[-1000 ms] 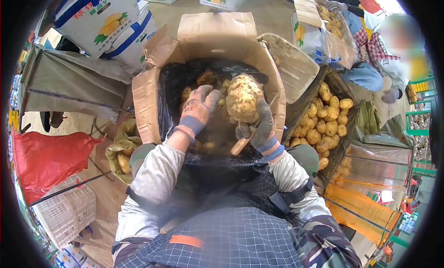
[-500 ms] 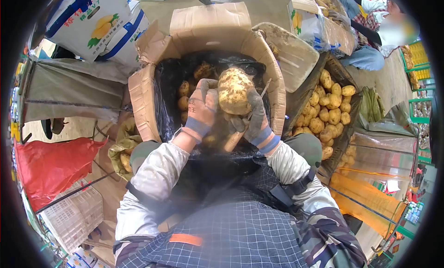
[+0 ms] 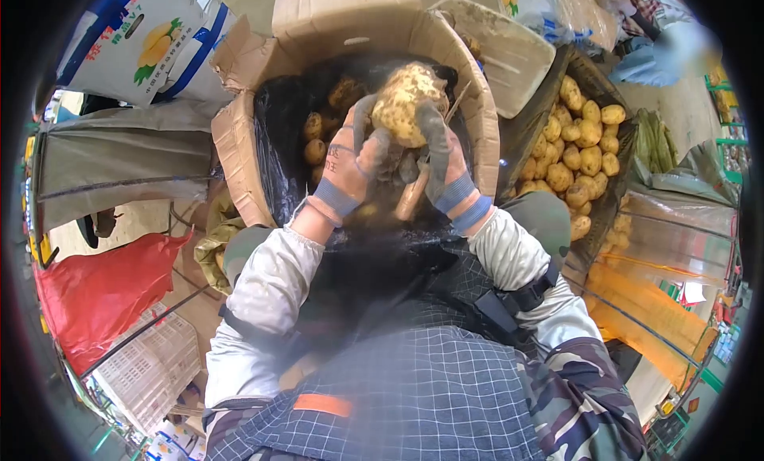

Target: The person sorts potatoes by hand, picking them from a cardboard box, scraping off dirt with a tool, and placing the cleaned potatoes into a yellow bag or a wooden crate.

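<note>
Both hands (image 3: 398,163) hold potato (image 3: 407,103) tilted upright.

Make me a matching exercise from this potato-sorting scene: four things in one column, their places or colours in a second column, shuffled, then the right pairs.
Things:
1. large potato
2. cardboard box
3. plastic sheet
4. pile of potatoes

Places or colours:
A. red, low at the left
B. lined with black plastic, straight ahead
C. in a dark sack at the right
D. held between the gloved left hand and right hand

Pairs: 1-D, 2-B, 3-A, 4-C
</note>
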Motion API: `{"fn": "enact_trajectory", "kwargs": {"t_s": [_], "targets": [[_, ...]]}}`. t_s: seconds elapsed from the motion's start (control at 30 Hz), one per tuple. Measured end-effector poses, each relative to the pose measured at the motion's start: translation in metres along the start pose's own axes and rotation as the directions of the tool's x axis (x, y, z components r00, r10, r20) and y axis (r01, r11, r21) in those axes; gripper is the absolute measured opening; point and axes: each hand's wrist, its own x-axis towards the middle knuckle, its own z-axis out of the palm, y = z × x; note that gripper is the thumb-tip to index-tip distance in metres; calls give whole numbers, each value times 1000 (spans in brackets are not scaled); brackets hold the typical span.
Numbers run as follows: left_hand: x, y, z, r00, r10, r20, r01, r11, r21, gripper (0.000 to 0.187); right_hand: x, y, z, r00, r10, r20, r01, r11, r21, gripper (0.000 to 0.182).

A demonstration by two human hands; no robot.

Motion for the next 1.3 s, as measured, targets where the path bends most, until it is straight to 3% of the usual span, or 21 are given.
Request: {"fn": "enact_trajectory", "kwargs": {"t_s": [0.03,0.13,0.17,0.23,0.3,0.37,0.4,0.43,0.47,0.5,0.53,0.63,0.67,0.77,0.83,1.0,1.03,1.07,1.13,1.17,1.3], "targets": [[2,5,1,999,42,-20,-42,999,32,52,-3,-7,6,998,-57,-15,57,997,-45,55],[13,0,-13,940,-341,-28,339,939,-60,46,-3,-23,4,996,-78,-50,75,995,-59,55],[14,-37,-27,974,-196,-115,217,953,212,41,0,-25,-1,998,-42,-45,41,999,-24,55],[9,-59,-41,914,-399,-79,351,675,649,39,0,-30,-8,998,10,-56,-8,999,35,53],[-10,-87,-39,832,-537,141,123,426,896,46,-2,-36,-13,995,30,-95,-21,996,90,49],[-39,-157,-35,488,-725,485,-384,320,866,53,-13,-40,-15,990,-118,-82,111,990,-87,42],[-38,-118,-10,386,-886,258,-120,230,966,47,-10,-36,-22,996,-27,-86,27,1000,-6,38],[-53,-142,-13,218,-918,332,-325,253,911,43,-7,-32,-29,994,63,-90,-56,995,77,36],[-61,-168,-12,230,-906,356,-361,261,895,42,1,-1,-40,986,-163,-39,139,925,-355,37],[-68,-180,-10,275,-885,376,-368,265,892,42,9,28,-52,925,-381,14,275,642,-716,41],[-66,-189,-6,304,-871,387,-370,267,890,42,11,27,-58,871,-485,80,318,433,-843,44],[-60,-207,-5,334,-860,386,-383,250,889,41,-2,-7,-55,921,-388,-20,274,685,-675,58],[-58,-210,-5,335,-863,378,-386,240,891,41,-18,-53,-43,978,-138,-156,149,987,59,60],[-59,-213,-7,311,-875,371,-411,228,883,40,-79,-139,-77,979,-190,-73,203,921,333,64],[-65,-210,-9,273,-884,378,-437,237,868,39,-43,-114,-129,864,-497,-78,454,705,544,50],[-62,-164,-6,316,-916,248,-307,148,940,90,-146,-330,-248,294,-870,-396,953,239,185,50],[-68,-257,-46,303,-942,143,-219,77,973,117,-170,-370,-273,190,-890,-415,982,171,83,51],[-69,-245,-40,290,-935,206,-295,118,948,114,-191,-401,-298,150,-890,-430,988,148,39,51],[-58,-238,-31,293,-920,260,-334,156,930,108,-227,-441,-349,252,-894,-371,968,234,93,58],[-54,-232,-30,295,-915,276,-338,170,926,105,-232,-456,-356,211,-812,-544,977,159,142,64],[-39,-182,-29,297,-883,364,-304,274,912,93,-234,-460,-352,520,-669,-532,850,469,240,54]]}}
